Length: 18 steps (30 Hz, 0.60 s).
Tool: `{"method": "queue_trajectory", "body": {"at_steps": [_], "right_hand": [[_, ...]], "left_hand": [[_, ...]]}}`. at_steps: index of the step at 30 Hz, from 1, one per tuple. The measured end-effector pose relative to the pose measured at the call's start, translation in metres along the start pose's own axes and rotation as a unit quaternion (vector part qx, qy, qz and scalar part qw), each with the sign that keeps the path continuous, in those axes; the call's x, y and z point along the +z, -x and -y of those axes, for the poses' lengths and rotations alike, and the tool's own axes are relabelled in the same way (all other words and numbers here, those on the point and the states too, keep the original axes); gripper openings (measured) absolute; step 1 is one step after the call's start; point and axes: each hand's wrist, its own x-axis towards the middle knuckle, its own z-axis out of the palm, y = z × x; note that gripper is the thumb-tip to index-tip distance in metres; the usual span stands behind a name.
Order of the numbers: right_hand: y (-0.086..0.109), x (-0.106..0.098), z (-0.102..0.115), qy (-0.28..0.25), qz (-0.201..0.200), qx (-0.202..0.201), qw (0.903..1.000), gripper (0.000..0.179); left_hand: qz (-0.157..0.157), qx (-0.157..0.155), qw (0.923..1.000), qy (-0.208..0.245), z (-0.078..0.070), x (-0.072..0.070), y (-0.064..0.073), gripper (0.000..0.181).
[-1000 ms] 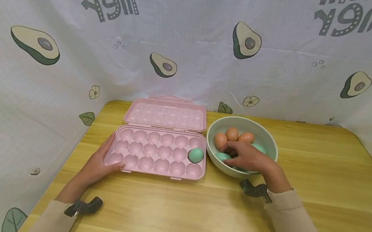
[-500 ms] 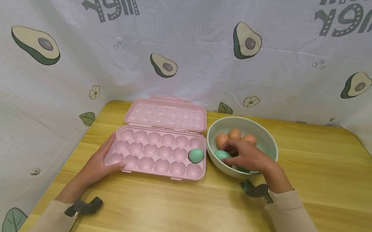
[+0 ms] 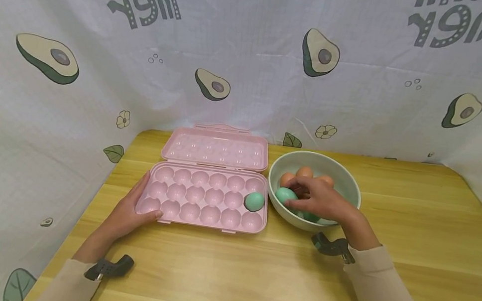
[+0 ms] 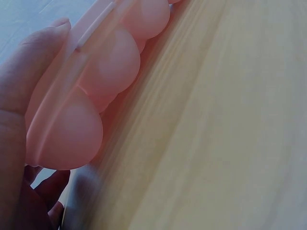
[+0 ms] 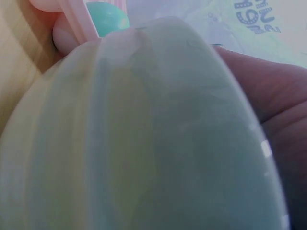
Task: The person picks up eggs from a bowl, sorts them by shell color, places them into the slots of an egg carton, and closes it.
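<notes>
A pink egg tray [image 3: 195, 195] lies open on the table, its lid [image 3: 216, 148] folded back. One green egg [image 3: 254, 202] sits in its right-hand column, middle row. My left hand [image 3: 127, 214] grips the tray's left end, thumb on the front rim; the left wrist view shows curled fingers [image 4: 53, 189] under the cups. Inside the pale green bowl [image 3: 348, 190], my right hand [image 3: 323, 199] pinches another green egg [image 3: 284, 194] between thumb and fingers. Brown eggs [image 3: 305, 172] lie behind that hand, partly covered. The bowl's wall [image 5: 158, 134] hides the fingertips in the right wrist view.
The bowl stands close against the tray's right end. A wooden table [image 3: 225, 279] carries both. A white cloth [image 3: 253, 46] printed with avocados hangs behind and at the sides. Each wrist wears a dark camera mount [image 3: 330, 246].
My right hand has drawn the green egg slightly up and left toward the bowl's near-left rim. Some brown eggs have shifted to the right. My left hand and the tray stay put.
</notes>
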Motion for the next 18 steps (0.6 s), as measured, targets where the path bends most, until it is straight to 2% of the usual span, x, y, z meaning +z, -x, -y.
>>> {"method": "queue_trajectory", "body": {"at_steps": [7, 18], "right_hand": [[0.0010, 0.0000, 0.0007, -0.041, -0.013, -0.054, 0.9976, 0.034], [0.0003, 0.0028, 0.0033, -0.046, -0.042, -0.033, 0.9975, 0.034]], "left_hand": [[0.002, -0.002, 1.0000, -0.001, -0.0012, 0.0001, 0.0002, 0.108], [-0.002, -0.002, 1.0000, -0.003, -0.0007, 0.0007, 0.0026, 0.107]]}}
